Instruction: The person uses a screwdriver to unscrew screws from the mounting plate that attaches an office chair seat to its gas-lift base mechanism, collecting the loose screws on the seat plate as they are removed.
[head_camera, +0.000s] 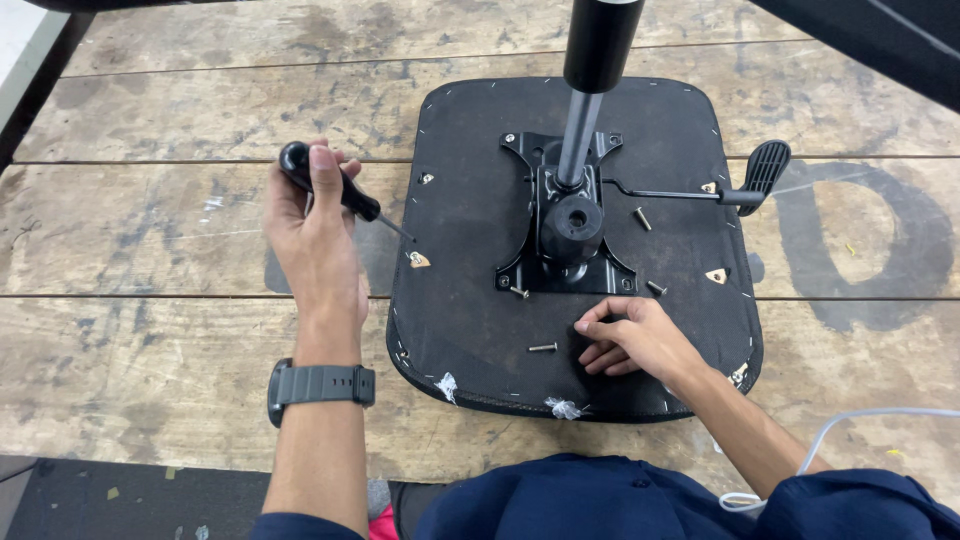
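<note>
I see my left hand (318, 225) closed around the black-handled screwdriver (335, 190), its tip near a metal bracket at the left edge of the black upturned chair seat (470, 230) on the worn wooden table (150, 330). My right hand (630, 338) rests on the seat, fingers curled, just beside a loose silver screw (542, 347).

Worn wooden plank floor (180, 330), scuffed and stained, fills the view; large black painted mark (880, 240) at three o'clock; dark mat (120, 495) at seven o'clock.
</note>
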